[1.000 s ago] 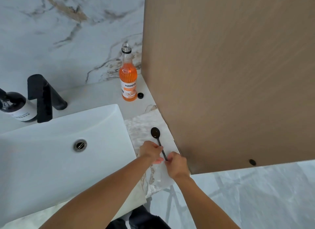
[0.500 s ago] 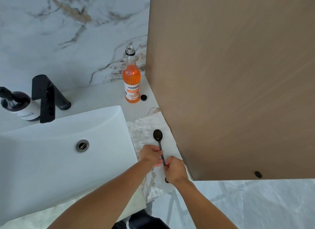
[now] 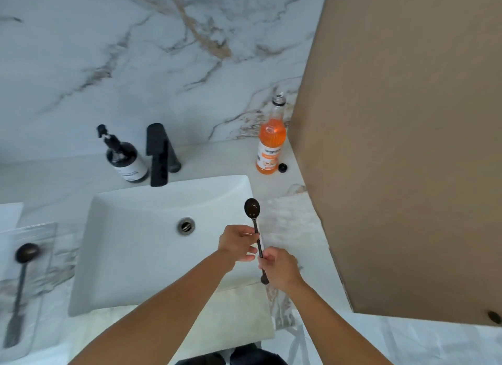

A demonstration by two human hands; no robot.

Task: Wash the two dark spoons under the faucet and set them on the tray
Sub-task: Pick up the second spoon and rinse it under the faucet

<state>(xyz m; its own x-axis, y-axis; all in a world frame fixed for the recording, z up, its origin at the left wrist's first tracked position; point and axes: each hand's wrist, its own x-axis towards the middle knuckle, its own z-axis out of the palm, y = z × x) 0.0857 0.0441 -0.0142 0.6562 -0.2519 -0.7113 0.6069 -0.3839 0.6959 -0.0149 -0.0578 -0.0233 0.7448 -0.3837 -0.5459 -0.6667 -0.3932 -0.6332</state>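
Note:
A dark spoon [image 3: 253, 211] is held over the right edge of the white sink [image 3: 130, 229], bowl pointing away from me. My left hand [image 3: 237, 242] pinches the middle of its handle. My right hand [image 3: 279, 268] grips the handle's lower end. A second dark spoon [image 3: 20, 280] lies on a clear tray [image 3: 44, 231] at the far left of the counter. The black faucet [image 3: 157, 154] stands behind the sink; I see no water coming from it.
A dark soap dispenser [image 3: 123, 158] stands left of the faucet. An open orange drink bottle [image 3: 270, 142] and its black cap [image 3: 282, 168] sit at the back right. A tan cabinet side [image 3: 407, 147] rises close on the right. The drain [image 3: 186, 225] lies mid-basin.
The spoon has been lifted off the counter at the right and carried left over the sink's edge, both hands holding it. The view swung left, revealing the tray and second spoon.

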